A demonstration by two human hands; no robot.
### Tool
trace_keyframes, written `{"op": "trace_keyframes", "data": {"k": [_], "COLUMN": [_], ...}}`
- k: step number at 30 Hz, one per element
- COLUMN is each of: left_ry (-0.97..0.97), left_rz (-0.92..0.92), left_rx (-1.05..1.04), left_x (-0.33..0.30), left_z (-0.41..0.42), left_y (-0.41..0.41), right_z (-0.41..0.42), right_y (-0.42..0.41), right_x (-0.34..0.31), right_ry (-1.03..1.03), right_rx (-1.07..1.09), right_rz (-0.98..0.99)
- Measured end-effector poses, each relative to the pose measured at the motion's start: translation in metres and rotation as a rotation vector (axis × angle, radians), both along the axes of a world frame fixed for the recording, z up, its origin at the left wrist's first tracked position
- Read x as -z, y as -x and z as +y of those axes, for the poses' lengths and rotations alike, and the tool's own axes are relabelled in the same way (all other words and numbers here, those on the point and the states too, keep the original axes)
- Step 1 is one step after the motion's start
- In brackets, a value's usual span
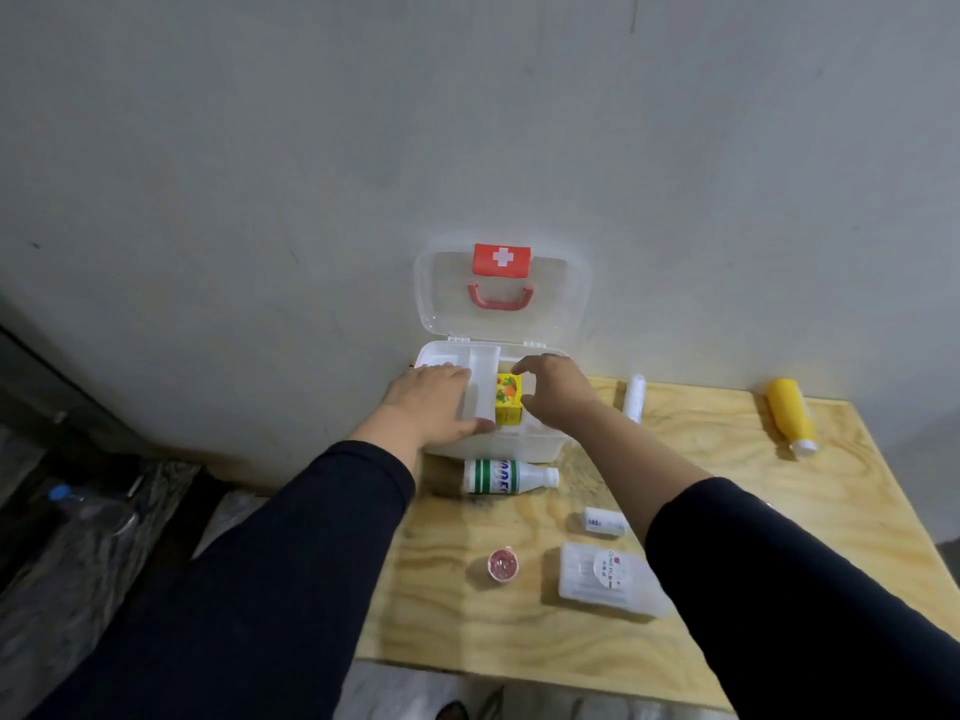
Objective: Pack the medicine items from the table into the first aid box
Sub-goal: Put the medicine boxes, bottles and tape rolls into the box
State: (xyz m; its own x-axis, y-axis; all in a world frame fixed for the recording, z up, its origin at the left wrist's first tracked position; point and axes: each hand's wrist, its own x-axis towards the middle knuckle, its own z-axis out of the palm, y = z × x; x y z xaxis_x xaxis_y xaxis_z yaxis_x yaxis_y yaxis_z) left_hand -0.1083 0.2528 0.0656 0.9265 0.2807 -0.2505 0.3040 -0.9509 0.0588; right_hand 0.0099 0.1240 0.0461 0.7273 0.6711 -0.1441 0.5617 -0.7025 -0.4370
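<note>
The white first aid box (pixel 498 449) stands open at the table's back edge, its clear lid (pixel 561 298) with a red cross upright against the wall. A white inner tray (pixel 483 376) sits in it. My left hand (pixel 431 402) lies flat on the tray's left side, thumb on its front rim. My right hand (pixel 556 392) curls around a small yellow carton (pixel 508 400) standing in the box's right compartment. On the table lie a white bottle with green stripes (pixel 506 476), a small white tube (pixel 602 522), a red round cup (pixel 503 564) and a clear flat case (pixel 608 579).
A white slim tube (pixel 635 398) and a yellow bottle (pixel 789 415) lie at the back right of the plywood table (pixel 467 615). The wall stands right behind the box. A plastic water bottle (pixel 85 506) lies on the floor to the left.
</note>
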Motion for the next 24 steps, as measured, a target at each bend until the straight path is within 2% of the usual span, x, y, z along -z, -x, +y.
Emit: {"op": "trace_keyframes", "data": {"k": [9, 17, 24], "left_ry": [0.096, 0.146, 0.136], "left_rz": [-0.011, 0.045, 0.105], "left_rx": [-0.046, -0.088, -0.071], "left_x": [-0.008, 0.028, 0.064], "left_z": [-0.089, -0.154, -0.171], "left_y": [0.049, 0.093, 0.109], "right_z": [-0.098, -0.180, -0.206], "right_y": [0.046, 0.085, 0.100], "right_x": [-0.019, 0.027, 0.075], "right_ry": [0.025, 0.122, 0.116], "right_rx": [-0.060, -0.074, -0.071], "right_rz": [-0.020, 0.043, 0.014]}}
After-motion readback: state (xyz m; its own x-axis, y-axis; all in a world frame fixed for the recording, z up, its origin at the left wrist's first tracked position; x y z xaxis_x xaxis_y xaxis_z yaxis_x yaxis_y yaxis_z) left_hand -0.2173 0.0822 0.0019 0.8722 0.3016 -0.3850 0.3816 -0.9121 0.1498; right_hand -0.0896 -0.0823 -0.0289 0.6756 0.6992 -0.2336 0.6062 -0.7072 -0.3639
